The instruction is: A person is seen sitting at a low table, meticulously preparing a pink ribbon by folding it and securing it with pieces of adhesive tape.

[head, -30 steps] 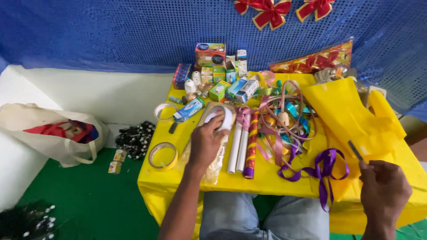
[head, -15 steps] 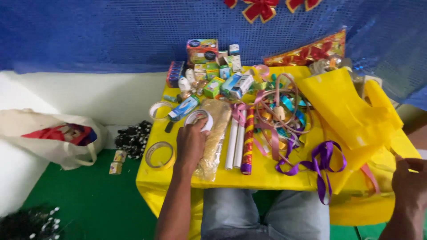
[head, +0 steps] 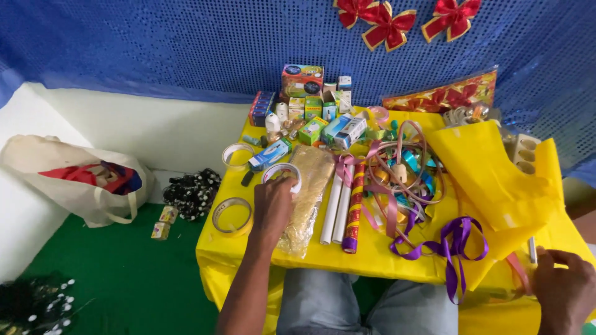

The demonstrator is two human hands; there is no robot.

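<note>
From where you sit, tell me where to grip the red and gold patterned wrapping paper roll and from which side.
Grip the red and gold patterned roll around its near half, coming from above. It lies flat, pointing away from you, with two white rolls against its left side and loose ribbons over its right, so the near end is probably the clearest. The left hand is closest.

Three tape rolls [head: 232,216], two white paper rolls [head: 334,208], three red bows [head: 388,25], one cloth bag [head: 74,180]
</note>
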